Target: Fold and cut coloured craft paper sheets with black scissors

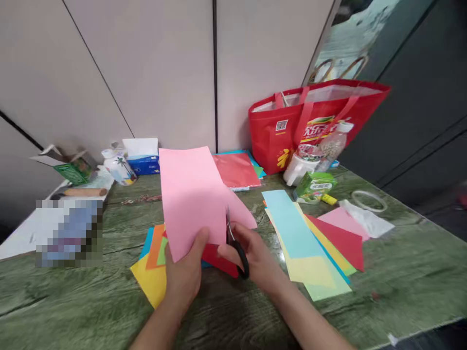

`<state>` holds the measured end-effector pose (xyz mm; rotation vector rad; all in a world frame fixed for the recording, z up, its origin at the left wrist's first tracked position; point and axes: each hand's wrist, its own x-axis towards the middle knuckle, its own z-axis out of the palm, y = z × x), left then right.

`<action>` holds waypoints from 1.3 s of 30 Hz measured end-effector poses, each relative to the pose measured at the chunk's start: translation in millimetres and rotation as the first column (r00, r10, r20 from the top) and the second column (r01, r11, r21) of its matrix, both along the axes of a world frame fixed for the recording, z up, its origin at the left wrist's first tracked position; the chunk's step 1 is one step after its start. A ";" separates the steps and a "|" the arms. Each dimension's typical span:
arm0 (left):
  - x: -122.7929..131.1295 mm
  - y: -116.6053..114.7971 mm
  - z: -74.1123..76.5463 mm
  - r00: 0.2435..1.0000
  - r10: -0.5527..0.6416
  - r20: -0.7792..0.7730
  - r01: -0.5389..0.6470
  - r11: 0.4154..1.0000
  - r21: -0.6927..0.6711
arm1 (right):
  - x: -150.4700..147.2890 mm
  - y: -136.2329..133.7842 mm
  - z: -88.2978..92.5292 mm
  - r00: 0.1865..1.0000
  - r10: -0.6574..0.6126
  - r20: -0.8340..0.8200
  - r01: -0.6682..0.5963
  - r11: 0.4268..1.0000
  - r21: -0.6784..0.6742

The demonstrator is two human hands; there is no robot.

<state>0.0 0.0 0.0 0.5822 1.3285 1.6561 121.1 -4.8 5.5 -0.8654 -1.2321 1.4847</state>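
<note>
A pink sheet of paper (193, 199) is held up over the table, gripped along its lower edge by my left hand (185, 272). My right hand (257, 257) is closed round the black handles of a pair of scissors (241, 257). Their blades point upward at the sheet's right side, where a strip of the pink paper splays off to the right. Below the sheet, several coloured papers (151, 284) in yellow, orange, blue and red lie partly hidden by my hands.
To the right lie long strips of coloured paper (292, 223), a red piece (341, 238), a green box (315, 185) and a tape ring (369, 201). A red bag (270, 141) stands behind with jars. A tissue box (144, 164) and a can (120, 169) stand back left.
</note>
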 end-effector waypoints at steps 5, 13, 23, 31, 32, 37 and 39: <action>-8.3 3.7 2.0 0.984 -0.135 -0.113 0.145 0.985 0.089 | -0.1 1.1 0.7 0.996 -0.093 0.014 0.093 0.996 0.012; -12.1 7.8 7.5 0.961 -0.273 -0.047 0.277 0.946 0.172 | -1.7 0.5 -6.0 0.975 -0.220 -0.010 0.220 0.972 0.087; -20.0 10.4 10.7 0.912 -0.406 -0.063 0.411 0.899 0.153 | -2.8 -0.3 -13.3 0.924 -0.381 0.036 0.365 0.906 0.215; -42.5 15.5 15.9 0.765 -0.606 -0.215 0.643 0.735 0.215 | -1.7 -4.8 -8.5 0.816 -0.547 0.187 0.453 0.806 0.381; -46.7 17.5 17.8 0.745 -0.626 -0.231 0.667 0.702 0.248 | -1.7 -4.9 -8.8 0.813 -0.549 0.193 0.449 0.804 0.390; -66.7 29.0 44.0 0.711 -0.655 -0.255 0.698 0.615 0.367 | -4.1 -4.4 -12.9 0.814 -0.535 0.225 0.411 0.805 0.428; -71.7 31.5 61.1 0.763 -0.584 -0.275 0.645 0.671 0.366 | -5.7 -4.4 -15.4 0.809 -0.534 0.245 0.394 0.802 0.449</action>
